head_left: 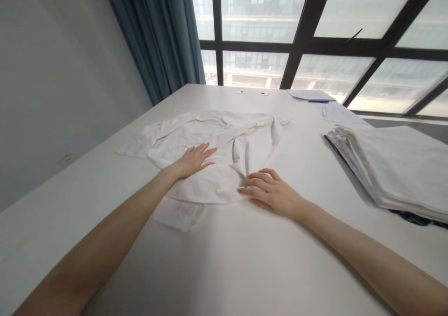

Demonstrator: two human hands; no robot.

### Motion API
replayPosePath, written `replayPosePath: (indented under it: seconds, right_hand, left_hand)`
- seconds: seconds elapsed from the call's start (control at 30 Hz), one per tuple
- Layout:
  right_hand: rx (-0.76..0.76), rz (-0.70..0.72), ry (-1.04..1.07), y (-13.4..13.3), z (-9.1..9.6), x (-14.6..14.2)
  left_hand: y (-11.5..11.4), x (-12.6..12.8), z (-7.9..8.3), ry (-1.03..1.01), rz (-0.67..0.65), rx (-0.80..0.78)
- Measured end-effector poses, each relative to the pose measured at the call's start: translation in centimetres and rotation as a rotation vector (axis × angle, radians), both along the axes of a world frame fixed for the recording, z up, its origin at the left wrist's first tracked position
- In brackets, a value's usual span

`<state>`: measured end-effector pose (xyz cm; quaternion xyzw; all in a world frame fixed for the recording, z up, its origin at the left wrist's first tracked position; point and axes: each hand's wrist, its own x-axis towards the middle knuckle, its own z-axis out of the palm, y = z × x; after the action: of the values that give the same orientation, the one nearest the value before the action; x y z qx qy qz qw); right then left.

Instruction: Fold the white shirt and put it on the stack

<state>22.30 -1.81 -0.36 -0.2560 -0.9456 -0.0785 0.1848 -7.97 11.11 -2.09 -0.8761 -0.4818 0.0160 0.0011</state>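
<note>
Grey wall (52, 73), blue curtain (161, 31), dark-framed window (301, 40), bright daylight.

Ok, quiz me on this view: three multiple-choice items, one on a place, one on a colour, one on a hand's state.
1. Where does the stack of folded white cloth lie relative to the white shirt?
A. to its right
B. to its left
C. on top of it

2. What colour is the curtain?
A. red
B. blue-grey
C. yellow

3. How is the left hand placed?
A. clenched in a fist above the table
B. flat, palm down, on the shirt
C. gripping a pen

Answers:
1. A, the stack sits at the right side of the table, apart from the shirt.
2. B, the drape beside the window is blue-grey.
3. B, its fingers are spread on the fabric, while the right hand touches the shirt's near edge with curled fingers.
</note>
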Motion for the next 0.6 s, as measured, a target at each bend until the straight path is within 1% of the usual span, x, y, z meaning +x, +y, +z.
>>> replayPosePath:
  seconds: [0.1, 0.2, 0.23, 0.3, 0.37, 0.4, 0.47, 0.53, 0.6]
  right_hand:
    - [0.017, -0.034, 0.008, 0.2, -0.2, 0.1]
    - [0.003, -0.06, 0.04, 0.9, 0.0, 1.0]
    - [-0.009, -0.091, 0.067, 1.2, 0.3, 1.6]
    - [-0.025, -0.214, 0.165, 2.1, 1.4, 3.2]
    - [-0.056, -0.399, 0.324, 3.1, 2.9, 5.5]
    - [-0.096, -0.502, 0.416, 3.6, 3.7, 6.9]
    - [-0.235, -0.713, 0.64, 4.4, 5.0, 10.1]
    - [-0.297, -0.788, 0.775, 4.8, 5.5, 13.4]
    - [-0.443, -0.807, 1.062, 5.0, 5.4, 16.5]
  left_hand:
    - [-0.2, -0.1, 0.2, -0.006, -0.006, -0.028]
    - [-0.3, -0.2, 0.6, -0.013, -0.01, -0.066]
    - [-0.3, -0.3, 0.7, -0.012, -0.007, -0.076]
    - [-0.3, -0.3, 0.7, -0.004, -0.002, -0.088]
    - [-0.3, -0.2, 0.7, 0.005, 0.003, -0.096]
    - [-0.4, -0.1, 0.8, 0.007, 0.004, -0.102]
    - [-0.6, 0.1, 1.0, 0.007, 0.008, -0.115]
    - [-0.9, 0.4, 1.3, 0.012, 0.012, -0.127]
    - [-1.4, 0.8, 1.4, 0.019, 0.011, -0.134]
